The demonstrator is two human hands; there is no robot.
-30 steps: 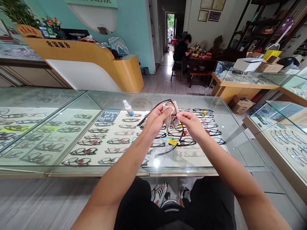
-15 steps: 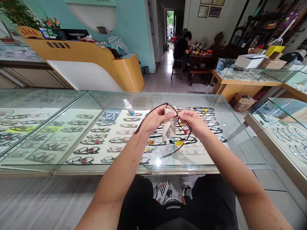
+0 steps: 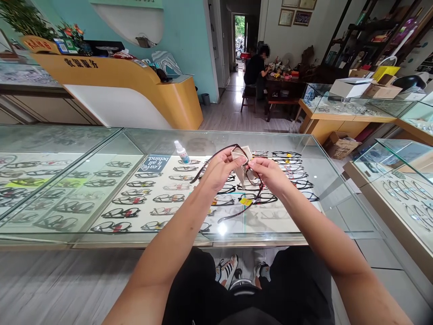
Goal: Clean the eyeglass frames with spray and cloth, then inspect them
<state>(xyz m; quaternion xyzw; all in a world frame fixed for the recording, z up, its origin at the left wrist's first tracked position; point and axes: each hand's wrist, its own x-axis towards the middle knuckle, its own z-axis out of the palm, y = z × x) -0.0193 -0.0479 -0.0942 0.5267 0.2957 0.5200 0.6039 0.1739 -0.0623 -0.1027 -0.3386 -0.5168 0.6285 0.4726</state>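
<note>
Above the glass counter, a pair of dark-framed eyeglasses (image 3: pixel 260 195) is held between both hands, temples unfolded. My left hand (image 3: pixel 221 170) is closed on a pale cleaning cloth (image 3: pixel 240 175), its thumb pressing the cloth around one lens. One temple runs back along the outer side of that hand. My right hand (image 3: pixel 270 173) pinches the frame near the bridge, fingertips close to the cloth. The other temple curves down toward me below the hands. The covered lens and part of the bridge are hidden by cloth and fingers.
Under the counter glass (image 3: pixel 280 227) lie rows of eyeglass frames (image 3: pixel 122 212). A white spray bottle (image 3: pixel 182 153) stands on top, left of my hands. More display cases (image 3: pixel 402 189) are at the right. A person (image 3: pixel 255 70) sits at a far table.
The eyeglasses have turned slightly, and their lower temple has swung up and to the left. My right hand has shifted a little; both hands keep their hold.
</note>
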